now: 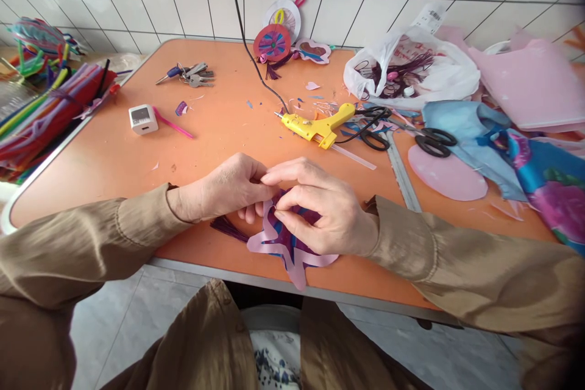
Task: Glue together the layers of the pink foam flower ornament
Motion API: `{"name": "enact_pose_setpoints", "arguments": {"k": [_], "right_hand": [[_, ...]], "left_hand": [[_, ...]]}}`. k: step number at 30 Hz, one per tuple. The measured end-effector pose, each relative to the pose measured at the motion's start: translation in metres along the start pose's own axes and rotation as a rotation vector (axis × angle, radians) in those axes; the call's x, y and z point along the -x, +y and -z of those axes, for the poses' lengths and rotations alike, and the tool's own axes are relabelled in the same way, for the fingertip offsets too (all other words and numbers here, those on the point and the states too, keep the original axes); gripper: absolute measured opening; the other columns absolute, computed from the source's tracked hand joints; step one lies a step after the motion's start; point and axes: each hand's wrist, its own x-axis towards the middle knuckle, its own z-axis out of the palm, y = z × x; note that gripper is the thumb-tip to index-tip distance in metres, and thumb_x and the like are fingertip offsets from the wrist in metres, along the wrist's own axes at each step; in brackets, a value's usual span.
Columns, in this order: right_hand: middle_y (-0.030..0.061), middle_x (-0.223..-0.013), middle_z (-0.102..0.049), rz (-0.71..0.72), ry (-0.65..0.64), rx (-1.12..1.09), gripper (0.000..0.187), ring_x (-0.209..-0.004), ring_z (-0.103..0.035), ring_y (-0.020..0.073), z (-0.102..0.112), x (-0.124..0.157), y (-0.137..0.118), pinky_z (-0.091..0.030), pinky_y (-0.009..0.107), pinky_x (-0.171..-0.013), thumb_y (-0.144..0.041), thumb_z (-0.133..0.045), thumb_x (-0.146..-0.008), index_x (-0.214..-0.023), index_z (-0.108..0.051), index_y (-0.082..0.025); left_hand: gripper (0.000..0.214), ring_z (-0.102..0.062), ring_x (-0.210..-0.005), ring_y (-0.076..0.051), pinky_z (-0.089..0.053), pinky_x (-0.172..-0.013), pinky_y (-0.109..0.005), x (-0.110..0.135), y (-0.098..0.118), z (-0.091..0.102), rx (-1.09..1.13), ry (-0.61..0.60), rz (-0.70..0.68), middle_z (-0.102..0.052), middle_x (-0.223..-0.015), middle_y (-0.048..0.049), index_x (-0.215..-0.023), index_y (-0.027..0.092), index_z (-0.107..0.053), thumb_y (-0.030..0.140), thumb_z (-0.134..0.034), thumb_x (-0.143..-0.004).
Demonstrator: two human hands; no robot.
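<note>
Close to the table's front edge, a star-shaped ornament with a pink border and a purple and blue middle lies under my hands. A dark tassel sticks out to its left. My left hand is closed at the ornament's upper point, thumb and fingers pinching there. My right hand is over the ornament, its fingers bent and thumb near the index finger, meeting the left fingertips. Both hands cover the ornament's top, so what they pinch is hidden.
On the orange table lie a yellow glue gun, black-handled scissors, keys and a white cube. Finished ornaments lean on the tiled wall. A plastic bag, fabric and pipe cleaners flank the workspace.
</note>
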Motion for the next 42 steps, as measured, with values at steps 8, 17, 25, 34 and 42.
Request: {"name": "enact_pose_setpoints", "arguments": {"k": [8, 17, 25, 34, 42], "right_hand": [[0.0101, -0.106, -0.066, 0.004, -0.009, -0.008, 0.015, -0.097, -0.065, 0.0203, 0.0000, -0.0004, 0.0003, -0.057, 0.040, -0.083, -0.005, -0.056, -0.080, -0.074, -0.055, -0.019], [0.0105, -0.106, -0.066, -0.003, -0.021, -0.019, 0.015, -0.096, -0.065, 0.0203, 0.0010, 0.0008, 0.0001, -0.058, 0.039, -0.082, -0.005, -0.056, -0.079, -0.073, -0.055, -0.019], [0.0120, -0.108, -0.065, 0.001, -0.035, -0.038, 0.014, -0.096, -0.064, 0.0203, 0.0021, 0.0007, 0.0008, -0.058, 0.039, -0.083, -0.005, -0.057, -0.076, -0.071, -0.055, -0.018], [0.0133, -0.111, -0.063, -0.013, -0.043, -0.063, 0.014, -0.099, -0.063, 0.0210, 0.0038, 0.0031, -0.0005, -0.056, 0.039, -0.085, -0.005, -0.055, -0.075, -0.069, -0.053, -0.017], [0.0101, -0.111, -0.065, -0.065, -0.028, -0.043, 0.010, -0.098, -0.064, 0.0207, 0.0033, 0.0049, 0.0036, -0.056, 0.040, -0.085, -0.012, -0.056, -0.078, -0.081, -0.057, -0.020]], "left_hand": [[0.025, -0.054, -0.035, -0.005, -0.042, -0.036, -0.011, 0.0004, 0.0027, -0.0006, 0.005, 0.007, 0.016, -0.058, -0.041, 0.0040, -0.055, 0.014, -0.056, 0.008, -0.059, -0.079], [0.023, -0.054, -0.037, -0.006, -0.044, -0.037, -0.013, -0.0003, -0.0003, 0.0011, -0.023, 0.001, 0.010, -0.060, -0.044, 0.0037, -0.055, 0.014, -0.057, 0.007, -0.058, -0.077], [0.022, -0.055, -0.038, -0.006, -0.045, -0.038, -0.014, -0.0006, -0.0007, 0.0016, -0.050, 0.001, 0.015, -0.061, -0.047, 0.0030, -0.058, 0.014, -0.058, 0.013, -0.058, -0.080], [0.024, -0.054, -0.036, -0.005, -0.043, -0.037, -0.011, -0.0001, 0.0031, 0.0012, -0.074, -0.005, 0.014, -0.059, -0.044, 0.0033, -0.054, 0.012, -0.057, 0.006, -0.055, -0.077], [0.017, -0.059, -0.041, -0.008, -0.046, -0.041, -0.014, -0.0014, -0.0001, 0.0056, 0.037, -0.075, -0.007, -0.062, -0.047, 0.0014, -0.063, 0.011, -0.062, 0.012, -0.055, -0.078]]}}
